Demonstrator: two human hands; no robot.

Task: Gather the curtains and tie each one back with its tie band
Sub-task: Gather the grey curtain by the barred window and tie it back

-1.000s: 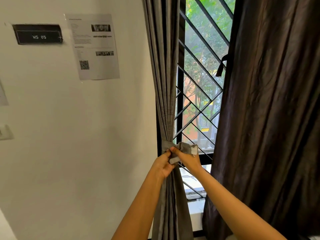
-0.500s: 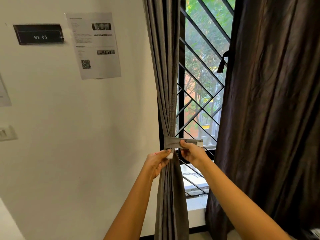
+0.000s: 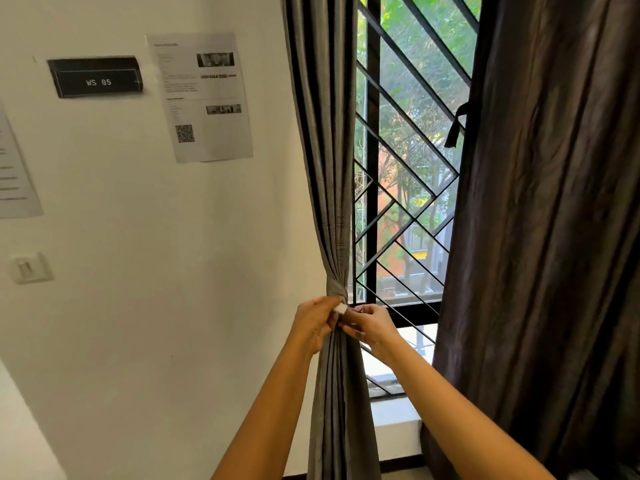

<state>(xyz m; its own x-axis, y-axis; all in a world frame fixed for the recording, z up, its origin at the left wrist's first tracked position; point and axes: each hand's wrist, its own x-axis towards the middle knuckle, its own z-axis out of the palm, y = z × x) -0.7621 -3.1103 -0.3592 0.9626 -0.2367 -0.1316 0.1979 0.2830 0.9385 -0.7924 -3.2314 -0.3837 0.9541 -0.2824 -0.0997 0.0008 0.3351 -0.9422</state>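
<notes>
The grey left curtain hangs gathered into a narrow bundle beside the window. A grey tie band is wrapped tightly around it at waist height, with a small white end showing. My left hand and my right hand meet in front of the bundle and both pinch the band's ends together. The dark brown right curtain hangs loose and spread out. Its dark tie band dangles at its left edge, high up.
A black diagonal window grille fills the gap between the curtains, with a white sill below. The white wall on the left carries a printed sheet, a "WS 05" sign and a light switch.
My hands have come together: the band's end, held out to the right half a second ago, is now drawn tight against the bundle. The view has shifted slightly right.
</notes>
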